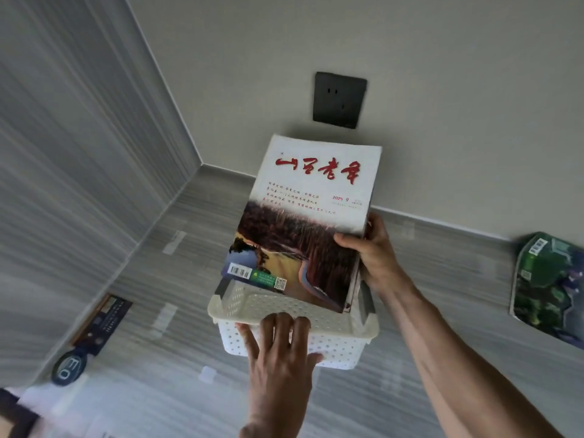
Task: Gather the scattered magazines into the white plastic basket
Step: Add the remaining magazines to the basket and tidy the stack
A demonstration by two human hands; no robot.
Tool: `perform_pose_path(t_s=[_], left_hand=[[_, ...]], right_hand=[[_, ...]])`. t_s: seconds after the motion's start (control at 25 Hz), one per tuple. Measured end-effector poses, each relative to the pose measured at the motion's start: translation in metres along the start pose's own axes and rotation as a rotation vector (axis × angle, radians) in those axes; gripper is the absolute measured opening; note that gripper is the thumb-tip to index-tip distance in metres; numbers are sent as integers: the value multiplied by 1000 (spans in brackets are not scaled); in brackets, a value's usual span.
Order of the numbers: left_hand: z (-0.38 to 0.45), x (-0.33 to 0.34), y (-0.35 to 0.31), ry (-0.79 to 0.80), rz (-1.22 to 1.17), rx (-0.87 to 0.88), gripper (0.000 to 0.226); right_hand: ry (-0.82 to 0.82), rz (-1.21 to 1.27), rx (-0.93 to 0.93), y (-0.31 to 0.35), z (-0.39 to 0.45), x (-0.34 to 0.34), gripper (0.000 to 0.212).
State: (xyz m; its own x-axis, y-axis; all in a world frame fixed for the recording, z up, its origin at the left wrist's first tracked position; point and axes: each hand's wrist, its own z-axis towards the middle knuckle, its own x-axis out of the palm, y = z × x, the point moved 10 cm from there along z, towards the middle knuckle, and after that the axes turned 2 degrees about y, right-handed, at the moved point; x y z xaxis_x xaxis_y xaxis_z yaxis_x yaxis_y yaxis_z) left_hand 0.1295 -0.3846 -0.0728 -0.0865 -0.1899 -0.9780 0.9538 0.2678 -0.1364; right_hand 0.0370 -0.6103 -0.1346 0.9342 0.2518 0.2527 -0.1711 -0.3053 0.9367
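Observation:
A white perforated plastic basket (335,339) stands on the grey floor near the wall corner. A magazine (303,216) with a white top, red title characters and a reddish field photo leans tilted with its lower end inside the basket; more pages show beneath it. My right hand (376,254) grips its right edge, thumb on the cover. My left hand (278,352) lies flat against the basket's near wall, fingers spread over the rim. A dark blue magazine (94,330) lies on the floor at the left. A green-covered magazine (550,289) lies at the right.
A black wall socket (339,101) sits on the wall above the basket. Grey striped walls meet in a corner at the left. A dark object (15,415) shows at the bottom left corner.

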Motion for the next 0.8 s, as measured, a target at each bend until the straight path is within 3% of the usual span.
perform_pose_path(t_s=[0.28, 0.52, 0.68, 0.8], left_hand=[[3, 49, 12, 75, -104, -87, 51], [51, 67, -1, 89, -194, -147, 56], [103, 77, -19, 112, -187, -170, 57], [117, 85, -22, 115, -139, -191, 55]], right_hand=[[227, -102, -95, 11, -37, -6, 75], [173, -171, -100, 37, 4, -14, 75], [94, -345, -113, 70, 53, -22, 67], [6, -487, -60, 74, 71, -30, 74]])
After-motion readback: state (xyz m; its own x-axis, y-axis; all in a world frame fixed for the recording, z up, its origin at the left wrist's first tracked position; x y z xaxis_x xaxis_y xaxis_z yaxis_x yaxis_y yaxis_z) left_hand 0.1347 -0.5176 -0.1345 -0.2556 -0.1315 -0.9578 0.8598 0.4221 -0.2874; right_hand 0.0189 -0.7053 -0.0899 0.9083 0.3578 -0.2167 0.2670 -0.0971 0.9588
